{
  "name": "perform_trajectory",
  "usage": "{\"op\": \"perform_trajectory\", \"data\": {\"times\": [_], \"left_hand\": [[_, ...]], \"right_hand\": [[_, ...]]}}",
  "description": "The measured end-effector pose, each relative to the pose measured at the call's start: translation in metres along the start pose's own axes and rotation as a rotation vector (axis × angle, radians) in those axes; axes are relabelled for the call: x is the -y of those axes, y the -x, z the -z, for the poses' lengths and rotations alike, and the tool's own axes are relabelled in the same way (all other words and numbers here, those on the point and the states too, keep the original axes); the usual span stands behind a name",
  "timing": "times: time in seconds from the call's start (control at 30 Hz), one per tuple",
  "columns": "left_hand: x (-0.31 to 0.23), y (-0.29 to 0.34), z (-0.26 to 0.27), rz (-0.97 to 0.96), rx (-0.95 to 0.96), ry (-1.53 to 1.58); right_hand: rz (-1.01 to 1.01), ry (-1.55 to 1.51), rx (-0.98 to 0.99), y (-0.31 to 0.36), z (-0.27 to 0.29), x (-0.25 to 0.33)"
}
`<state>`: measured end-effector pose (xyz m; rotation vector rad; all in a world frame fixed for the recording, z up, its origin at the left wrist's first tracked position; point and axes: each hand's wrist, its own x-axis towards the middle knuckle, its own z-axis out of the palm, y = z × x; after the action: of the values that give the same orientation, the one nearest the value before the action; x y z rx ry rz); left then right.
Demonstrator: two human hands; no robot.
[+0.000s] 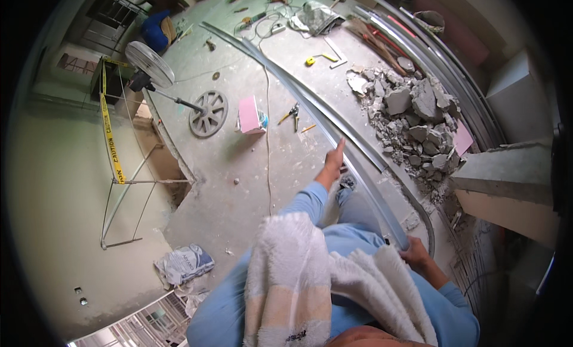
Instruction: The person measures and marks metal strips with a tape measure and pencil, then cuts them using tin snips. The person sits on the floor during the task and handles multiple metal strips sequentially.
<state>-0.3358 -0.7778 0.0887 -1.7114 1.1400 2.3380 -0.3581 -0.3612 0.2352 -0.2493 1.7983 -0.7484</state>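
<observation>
A long grey metal channel [373, 199] slants from the far floor to my right side. My left hand [334, 162] grips it partway along, with one finger stretched along the metal and the others wrapped round. Down by my right hip, my right hand [416, 253] is closed on its near end. A second metal channel [365, 152] lies on the floor just right of the held one. Left of the channels lie snips with dark handles [289, 114] and a pencil [308, 128]. Farther off are a yellow tape measure [310, 61] and a metal square [338, 59].
Broken concrete [418, 120] is heaped at the right, beside more long metal profiles [441, 63]. A standing fan [149, 64] with a round base, a pink-sided box [250, 114] and a cord [267, 144] occupy the left floor. Yellow caution tape [108, 132] borders a floor opening.
</observation>
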Motion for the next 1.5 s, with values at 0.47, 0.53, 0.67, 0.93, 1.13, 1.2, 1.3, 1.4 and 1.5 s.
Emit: {"op": "perform_trajectory", "data": {"times": [0.47,0.53,0.67,0.93,1.13,1.2,1.3,1.4,1.5], "left_hand": [[-0.013,0.067,0.195,-0.408,0.24,-1.074],[-0.038,0.065,0.218,-0.474,0.259,-0.986],[-0.098,0.049,0.258,-0.567,0.282,-0.913],[-0.205,-0.006,0.274,-0.629,0.341,-1.16],[-0.287,-0.034,0.249,-0.698,0.363,-1.558],[-0.324,-0.039,0.235,-0.684,0.436,-1.619],[-0.369,-0.033,0.22,-0.613,0.42,-1.634],[-0.411,-0.041,0.22,-0.534,0.409,-1.669],[-0.45,-0.068,0.237,-0.478,0.485,-1.686]], "right_hand": [[0.265,0.399,-0.118,-0.179,0.069,0.211],[0.257,0.389,-0.13,-0.199,0.055,0.245],[0.129,0.297,-0.077,-0.226,0.025,0.308],[0.043,0.064,0.017,-0.28,0.015,0.382],[0.219,0.07,-0.011,-0.375,0.037,0.415],[0.274,0.065,-0.074,-0.403,0.042,0.435],[0.352,0.073,-0.128,-0.439,0.049,0.474],[0.288,0.051,-0.106,-0.465,0.051,0.51],[0.269,-0.022,-0.088,-0.491,0.043,0.538]]}}
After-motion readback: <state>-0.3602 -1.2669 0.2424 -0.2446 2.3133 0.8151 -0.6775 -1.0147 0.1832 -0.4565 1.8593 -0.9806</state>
